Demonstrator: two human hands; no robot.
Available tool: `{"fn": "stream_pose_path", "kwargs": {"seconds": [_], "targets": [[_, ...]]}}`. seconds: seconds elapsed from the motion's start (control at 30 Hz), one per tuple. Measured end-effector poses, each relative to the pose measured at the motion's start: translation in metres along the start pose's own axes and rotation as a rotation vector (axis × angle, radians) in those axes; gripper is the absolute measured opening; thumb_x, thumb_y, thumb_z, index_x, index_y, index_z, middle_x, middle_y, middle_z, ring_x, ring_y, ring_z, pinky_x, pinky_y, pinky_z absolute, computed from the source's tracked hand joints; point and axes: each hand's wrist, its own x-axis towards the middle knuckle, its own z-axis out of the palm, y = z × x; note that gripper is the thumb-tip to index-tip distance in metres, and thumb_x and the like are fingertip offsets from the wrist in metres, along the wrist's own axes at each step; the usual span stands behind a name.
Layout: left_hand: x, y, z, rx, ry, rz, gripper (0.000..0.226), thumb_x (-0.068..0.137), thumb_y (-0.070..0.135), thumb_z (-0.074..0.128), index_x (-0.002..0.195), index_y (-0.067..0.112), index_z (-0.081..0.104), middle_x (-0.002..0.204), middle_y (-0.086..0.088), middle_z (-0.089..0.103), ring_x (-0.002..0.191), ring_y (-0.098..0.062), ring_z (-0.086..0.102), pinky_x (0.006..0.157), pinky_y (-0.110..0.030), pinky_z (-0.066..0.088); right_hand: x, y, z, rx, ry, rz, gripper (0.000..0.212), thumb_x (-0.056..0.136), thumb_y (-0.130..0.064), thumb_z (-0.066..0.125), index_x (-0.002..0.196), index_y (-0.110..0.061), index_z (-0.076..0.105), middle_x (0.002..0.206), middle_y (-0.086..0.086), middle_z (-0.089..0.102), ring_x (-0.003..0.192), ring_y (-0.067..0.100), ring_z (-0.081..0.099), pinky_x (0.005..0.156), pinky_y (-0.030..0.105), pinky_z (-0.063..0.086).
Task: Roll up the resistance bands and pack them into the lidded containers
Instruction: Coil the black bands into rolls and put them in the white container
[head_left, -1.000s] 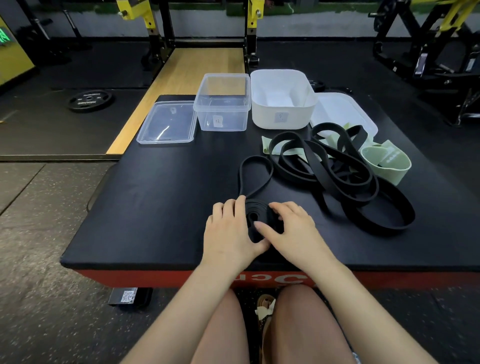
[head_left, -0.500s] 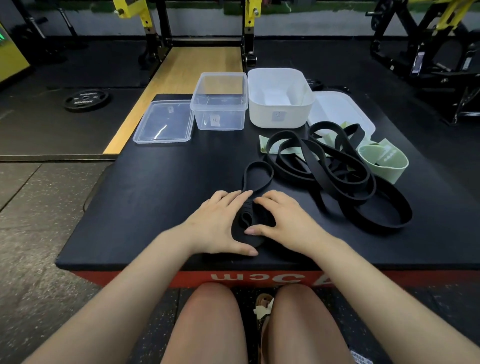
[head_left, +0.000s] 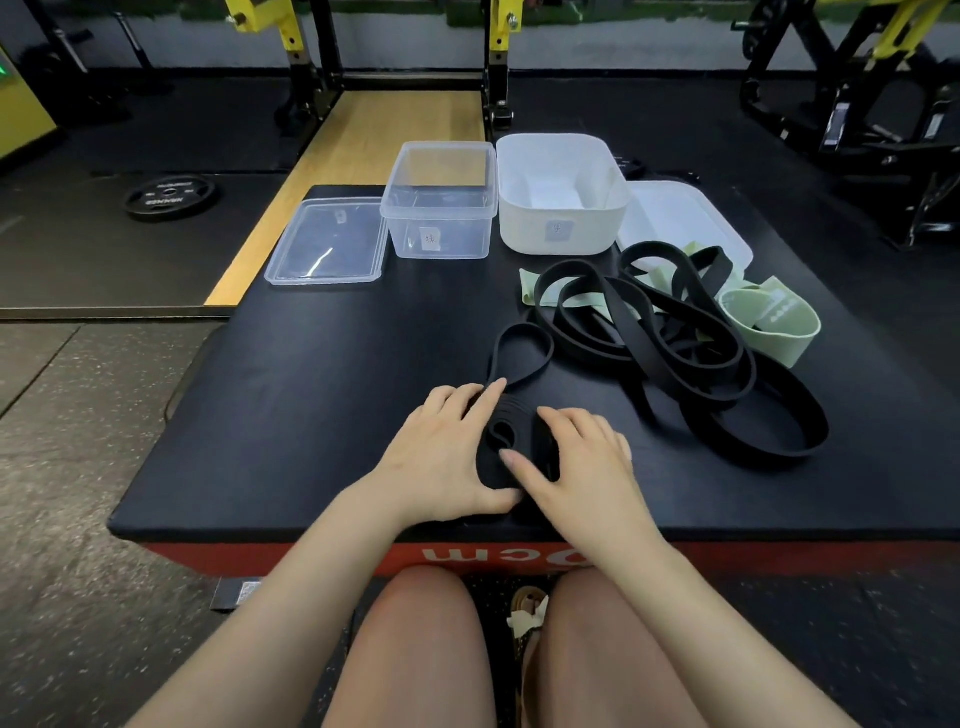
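Left hand: the left hand (head_left: 441, 457) lies on the black padded platform (head_left: 291, 395) near its front edge, fingers curved around the left side of the half-rolled black rubber resistance band (head_left: 506, 441), thumb tucked under the coil's near edge.
Right hand: the right hand (head_left: 582, 462) cups the coil's right side, its thumb pressed on the front of the roll, fingers curled over the top.
Band being rolled: the coil sits between both hands; its unrolled tail runs away from the person as a small open loop (head_left: 519, 353) lying flat on the platform.
Other bands: a tangled pile of black rubber bands (head_left: 675, 343) lies to the right, with pale green fabric bands (head_left: 769, 325) partly under and beside it.
Containers: a clear plastic rectangular box (head_left: 439, 202) and a white plastic rectangular box (head_left: 561, 195) stand side by side at the far edge, both uncovered.
Lids: a clear lid (head_left: 327, 244) lies flat left of the clear box; a white lid (head_left: 680, 218) lies right of the white box, partly under the bands.
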Motion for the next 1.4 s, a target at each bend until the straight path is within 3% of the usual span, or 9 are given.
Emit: {"fn": "stream_pose_path", "kwargs": {"seconds": [0.23, 0.47, 0.57, 0.67, 0.8, 0.93, 1.07, 1.17, 1.4], "targets": [[0.000, 0.016, 0.011, -0.067, 0.055, -0.252, 0.114, 0.064, 0.075, 0.059, 0.150, 0.029, 0.000, 0.147, 0.002, 0.023, 0.133, -0.020, 0.017, 0.111, -0.034, 0.019, 0.025, 0.005, -0.002, 0.207, -0.135, 0.021, 0.051, 0.092, -0.027, 0.059, 0.140, -0.017, 0.044, 0.139, -0.006, 0.046, 0.128, 0.012, 0.034, 0.106, 0.022, 0.027], [0.008, -0.014, -0.014, -0.047, -0.211, 0.002, 0.123, 0.062, 0.069, 0.068, 0.149, 0.029, -0.009, 0.154, 0.004, 0.013, 0.137, -0.018, 0.009, 0.116, -0.037, 0.015, 0.040, 0.012, -0.019, 0.162, -0.292, -0.126, 0.050, 0.089, -0.027, 0.063, 0.137, -0.018, 0.049, 0.135, -0.006, 0.049, 0.119, 0.010, 0.042, 0.102, 0.017, 0.026], [0.016, -0.017, -0.021, -0.012, -0.261, 0.083, 0.124, 0.063, 0.066, 0.071, 0.149, 0.028, -0.011, 0.154, 0.004, 0.013, 0.138, -0.019, 0.010, 0.116, -0.036, 0.016, 0.046, 0.014, -0.023, 0.183, -0.330, -0.167, 0.049, 0.086, -0.027, 0.067, 0.132, -0.021, 0.054, 0.129, -0.006, 0.054, 0.101, 0.004, 0.044, 0.085, 0.005, 0.029], [0.017, -0.015, -0.018, 0.008, -0.229, 0.104, 0.122, 0.065, 0.067, 0.069, 0.149, 0.026, -0.010, 0.152, 0.003, 0.016, 0.137, -0.019, 0.012, 0.115, -0.034, 0.018, 0.047, 0.016, -0.023, 0.225, -0.312, -0.133, 0.048, 0.083, -0.029, 0.070, 0.129, -0.024, 0.056, 0.123, -0.006, 0.056, 0.096, 0.005, 0.047, 0.081, 0.004, 0.033], [0.009, -0.014, -0.011, 0.000, -0.126, 0.073, 0.121, 0.063, 0.074, 0.062, 0.150, 0.026, -0.007, 0.150, 0.004, 0.021, 0.135, -0.018, 0.017, 0.114, -0.032, 0.021, 0.032, 0.011, -0.011, 0.153, -0.147, -0.092, 0.045, 0.088, -0.033, 0.064, 0.129, -0.018, 0.055, 0.120, -0.005, 0.055, 0.108, 0.010, 0.049, 0.093, 0.018, 0.036], [0.003, -0.003, -0.003, 0.032, -0.014, -0.039, 0.117, 0.065, 0.077, 0.056, 0.150, 0.023, -0.002, 0.147, 0.004, 0.023, 0.134, -0.018, 0.019, 0.112, -0.032, 0.023, 0.020, 0.008, 0.000, 0.111, -0.006, -0.007, 0.043, 0.091, -0.037, 0.058, 0.127, -0.014, 0.054, 0.116, -0.001, 0.055, 0.109, 0.016, 0.049, 0.091, 0.023, 0.038], [0.003, 0.014, 0.006, 0.043, 0.075, -0.217, 0.111, 0.065, 0.078, 0.053, 0.148, 0.015, 0.014, 0.147, 0.002, 0.025, 0.134, -0.020, 0.020, 0.110, -0.034, 0.022, 0.020, 0.005, 0.003, 0.134, 0.001, 0.085, 0.053, 0.089, -0.044, 0.058, 0.132, -0.014, 0.050, 0.123, 0.000, 0.051, 0.119, 0.017, 0.045, 0.099, 0.029, 0.040], [0.006, 0.021, 0.008, -0.001, 0.058, -0.300, 0.111, 0.064, 0.077, 0.057, 0.146, 0.015, 0.017, 0.147, 0.000, 0.024, 0.134, -0.022, 0.020, 0.109, -0.035, 0.022, 0.024, 0.003, 0.004, 0.174, -0.048, 0.108, 0.058, 0.088, -0.040, 0.062, 0.137, -0.014, 0.045, 0.128, 0.000, 0.046, 0.126, 0.017, 0.039, 0.102, 0.027, 0.035], [0.015, -0.003, -0.018, -0.230, -0.136, -0.251, 0.103, 0.062, 0.064, 0.073, 0.143, 0.018, 0.027, 0.143, 0.004, 0.030, 0.133, -0.020, 0.023, 0.110, -0.038, 0.028, 0.033, 0.010, -0.002, 0.189, -0.167, 0.018, 0.058, 0.087, -0.037, 0.063, 0.137, -0.014, 0.046, 0.127, -0.004, 0.046, 0.121, 0.013, 0.039, 0.092, 0.013, 0.025]]}}
